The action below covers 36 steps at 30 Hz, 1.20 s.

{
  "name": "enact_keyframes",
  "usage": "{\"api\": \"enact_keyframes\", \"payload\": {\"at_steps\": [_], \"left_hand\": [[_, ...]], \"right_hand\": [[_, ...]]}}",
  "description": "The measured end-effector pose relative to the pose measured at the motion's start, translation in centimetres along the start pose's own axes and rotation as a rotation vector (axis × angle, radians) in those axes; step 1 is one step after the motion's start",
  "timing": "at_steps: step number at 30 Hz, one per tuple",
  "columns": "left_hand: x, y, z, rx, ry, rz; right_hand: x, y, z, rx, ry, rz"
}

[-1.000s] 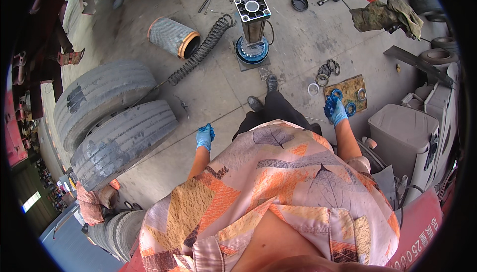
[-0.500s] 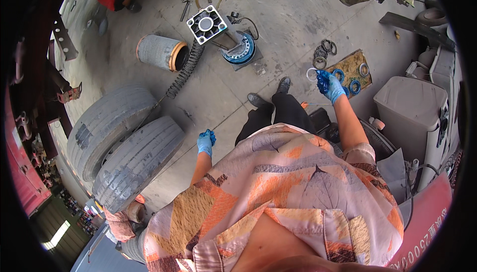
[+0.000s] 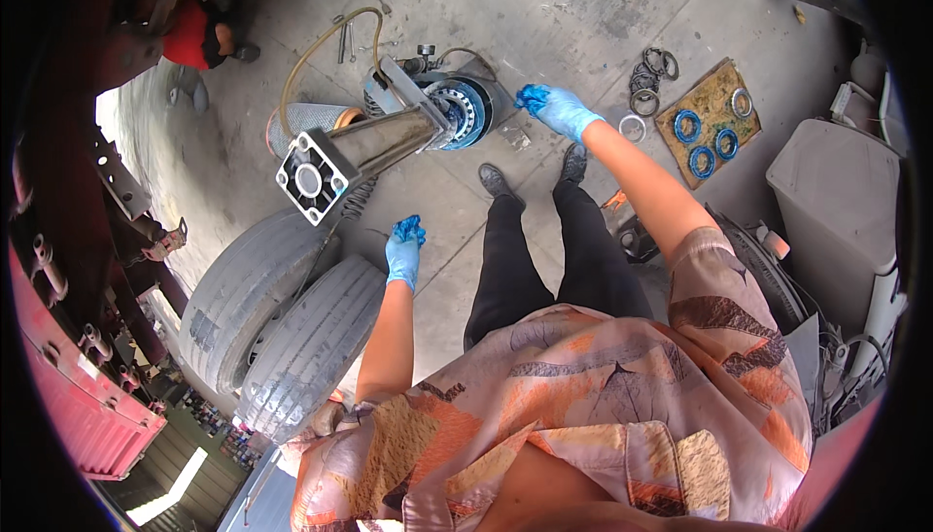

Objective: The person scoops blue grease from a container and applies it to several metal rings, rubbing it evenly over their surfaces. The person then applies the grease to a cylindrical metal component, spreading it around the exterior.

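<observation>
My right hand (image 3: 562, 112), in a blue glove, reaches out near a round part smeared with blue grease (image 3: 465, 112) at the base of a metal stand, apart from it. Its fingers are drawn together and coated in darker blue grease; what they hold, if anything, is hidden. My left hand (image 3: 403, 252), gloved too, hangs over the floor beside the tyres with curled, greasy fingers, their inside hidden. From the round part a metal column (image 3: 381, 148) rises to a square end plate (image 3: 311, 178). On a stained board (image 3: 709, 114) lie several bearing rings (image 3: 701, 160), most of them blue with grease.
Two large tyres (image 3: 309, 347) stand at the left, with a cylindrical filter (image 3: 321, 118) beyond. More dark rings (image 3: 644, 102) and a pale ring (image 3: 632, 128) lie by the board. At right is a grey bin (image 3: 836, 211). A person in red (image 3: 185, 36) is at the far left.
My right hand has moved left, from beside the pale ring toward the greased round part. My left hand is raised a little. The view has shifted, and the stand appears nearer.
</observation>
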State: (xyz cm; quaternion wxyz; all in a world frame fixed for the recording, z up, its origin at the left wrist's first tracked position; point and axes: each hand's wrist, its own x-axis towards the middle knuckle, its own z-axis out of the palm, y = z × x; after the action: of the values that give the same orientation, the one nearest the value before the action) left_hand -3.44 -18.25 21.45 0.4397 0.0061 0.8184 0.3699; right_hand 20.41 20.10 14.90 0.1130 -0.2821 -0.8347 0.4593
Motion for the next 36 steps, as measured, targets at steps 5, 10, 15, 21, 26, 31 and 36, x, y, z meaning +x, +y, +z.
{"api": "enact_keyframes", "payload": {"at_steps": [5, 10, 15, 21, 26, 31, 36], "left_hand": [[8.1, 1.0, 1.6, 0.171, -0.042, 0.128], [18.3, -0.9, 0.7, 0.695, 0.081, 0.713], [23.8, -0.7, 0.4, 0.782, -0.031, 0.77], [25.4, -1.5, -0.3, 0.907, -0.014, 0.785], [27.0, -1.7, -0.1, 1.042, 0.051, 0.854], [28.7, -1.5, 1.2, 1.158, 0.095, 0.902], [29.4, -1.6, 4.1, 1.2, 0.107, 1.011]], "right_hand": [[7.3, -3.2, 2.9, -0.05, -0.306, 0.247], [12.5, -2.4, 7.7, -0.201, -0.363, 0.14], [14.7, -0.8, 12.1, -0.179, -0.211, -0.049], [17.1, -1.5, 15.9, -0.239, -0.136, -0.145], [17.8, -2.2, 16.6, -0.152, -0.247, 0.08], [16.4, -3.2, 13.5, 0.067, -0.295, 0.166], [13.4, 1.1, 15.3, -0.173, -0.138, 0.159]]}}
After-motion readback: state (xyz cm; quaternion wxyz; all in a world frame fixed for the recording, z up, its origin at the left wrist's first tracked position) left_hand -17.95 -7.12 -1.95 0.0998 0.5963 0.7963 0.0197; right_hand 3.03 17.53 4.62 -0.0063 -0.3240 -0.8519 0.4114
